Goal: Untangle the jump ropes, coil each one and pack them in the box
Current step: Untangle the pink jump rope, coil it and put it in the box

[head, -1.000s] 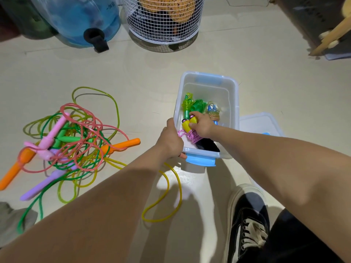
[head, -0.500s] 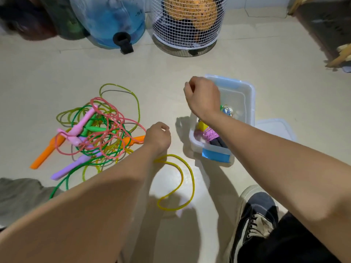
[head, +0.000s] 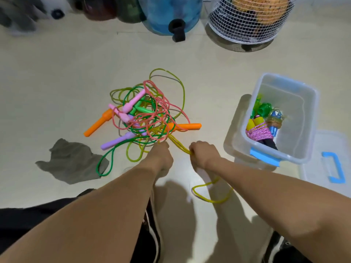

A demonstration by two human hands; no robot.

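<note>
Beside the tangle of jump ropes (head: 148, 114) on the floor, the right hand (head: 204, 154) grips the yellow rope (head: 178, 146) and the left hand (head: 161, 156), fingers curled, seemingly holds it too, presumably to draw it free for coiling into the nearby box (head: 311, 103).

Crumpled grey cloth (head: 73, 161) on pale floor (head: 57, 82); blue water jug (head: 171, 14) beside white wire basket (head: 247, 21).

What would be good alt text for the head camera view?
Both hands, left hand and right hand, grip a yellow plastic jump rope leading from a tangled pile of coloured ropes on the floor. A clear plastic box with packed ropes stands to the right.
</note>
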